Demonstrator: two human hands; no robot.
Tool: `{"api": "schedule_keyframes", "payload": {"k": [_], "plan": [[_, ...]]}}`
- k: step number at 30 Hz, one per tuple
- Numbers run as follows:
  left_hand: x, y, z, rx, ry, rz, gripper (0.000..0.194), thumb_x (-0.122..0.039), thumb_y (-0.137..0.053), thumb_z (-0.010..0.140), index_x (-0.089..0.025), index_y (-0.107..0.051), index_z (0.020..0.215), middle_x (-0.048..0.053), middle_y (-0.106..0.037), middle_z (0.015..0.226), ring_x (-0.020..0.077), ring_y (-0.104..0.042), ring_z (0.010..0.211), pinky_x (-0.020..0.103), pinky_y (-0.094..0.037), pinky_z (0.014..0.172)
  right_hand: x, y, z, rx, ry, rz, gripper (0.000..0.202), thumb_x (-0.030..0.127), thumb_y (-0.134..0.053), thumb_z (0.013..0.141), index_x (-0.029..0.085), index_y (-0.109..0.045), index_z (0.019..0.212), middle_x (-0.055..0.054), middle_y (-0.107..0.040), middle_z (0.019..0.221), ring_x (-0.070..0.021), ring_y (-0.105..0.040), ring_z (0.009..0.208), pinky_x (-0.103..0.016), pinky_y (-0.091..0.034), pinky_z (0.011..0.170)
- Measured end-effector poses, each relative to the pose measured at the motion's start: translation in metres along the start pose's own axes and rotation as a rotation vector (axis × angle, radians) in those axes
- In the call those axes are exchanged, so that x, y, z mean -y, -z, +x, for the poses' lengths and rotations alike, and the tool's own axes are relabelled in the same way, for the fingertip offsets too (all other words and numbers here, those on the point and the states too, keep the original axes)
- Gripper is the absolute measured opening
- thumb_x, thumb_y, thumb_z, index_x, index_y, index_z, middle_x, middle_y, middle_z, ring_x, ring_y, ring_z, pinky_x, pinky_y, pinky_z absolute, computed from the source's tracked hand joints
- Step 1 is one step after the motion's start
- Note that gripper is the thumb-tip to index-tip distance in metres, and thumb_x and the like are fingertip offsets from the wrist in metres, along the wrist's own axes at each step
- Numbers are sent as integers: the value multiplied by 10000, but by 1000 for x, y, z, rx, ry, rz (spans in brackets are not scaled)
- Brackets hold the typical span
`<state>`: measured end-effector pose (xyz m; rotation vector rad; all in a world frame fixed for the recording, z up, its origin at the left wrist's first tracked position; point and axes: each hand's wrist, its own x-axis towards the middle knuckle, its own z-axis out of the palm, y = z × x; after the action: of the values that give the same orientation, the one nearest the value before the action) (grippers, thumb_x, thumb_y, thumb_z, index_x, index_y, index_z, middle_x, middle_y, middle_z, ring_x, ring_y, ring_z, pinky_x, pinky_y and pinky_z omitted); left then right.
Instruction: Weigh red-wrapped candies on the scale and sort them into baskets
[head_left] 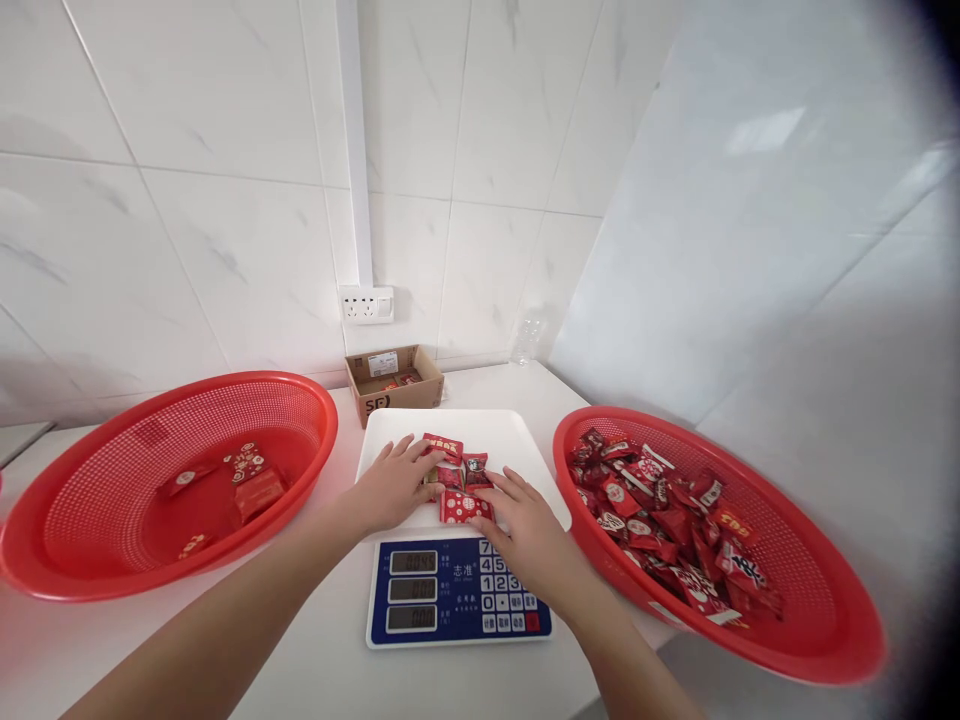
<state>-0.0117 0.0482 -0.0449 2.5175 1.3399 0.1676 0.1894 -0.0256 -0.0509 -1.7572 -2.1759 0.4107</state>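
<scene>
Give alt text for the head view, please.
A person's left hand and right hand touch red packets on a white scale tray. A sparsely filled red basket stands left, a fuller red basket right, a cardboard box behind.

Bare hands (395, 487), forearms (247, 625) seemingly bare too

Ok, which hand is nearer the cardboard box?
Left. The left hand is at the left side of the packets, in front of the cardboard box. The right hand is farther away, at the packets' right side.

Red packets (457, 507), nearest white-dotted; white tray (525, 450); blue panel (463, 632).
</scene>
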Motion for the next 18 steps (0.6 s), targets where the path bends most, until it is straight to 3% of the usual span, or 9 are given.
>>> {"api": "schedule_keyframes", "payload": {"k": [6,12,18], "plan": [[-1,2,7,-25,-18,-65,578,-468,-384,916,-218,-285,1427,104,-285,1519,273,-188,1409,454,-229,1113,-3,-3,5,-37,0,5,483,424,-454,889,181,-524,1300,-113,-406,1446,-281,-286,1364,-487,-270,1093],[-2,-1,15,-15,-42,-114,513,-464,-412,907,-205,-420,1350,96,-375,1476,270,-245,1390,449,-243,1113,-6,-6,11,-1,-4,-7,511,434,-445,889,190,-494,1335,-117,-373,1466,-319,-260,1370,-529,-248,1089],[-1,4,-1,-40,-36,-136,501,-454,-412,911,-213,-419,1350,82,-383,1472,262,-250,1390,437,-278,1106,-6,-3,13,53,-19,-20,512,441,-421,897,164,-522,1315,-124,-383,1458,-323,-255,1371,-529,-236,1095]]}}
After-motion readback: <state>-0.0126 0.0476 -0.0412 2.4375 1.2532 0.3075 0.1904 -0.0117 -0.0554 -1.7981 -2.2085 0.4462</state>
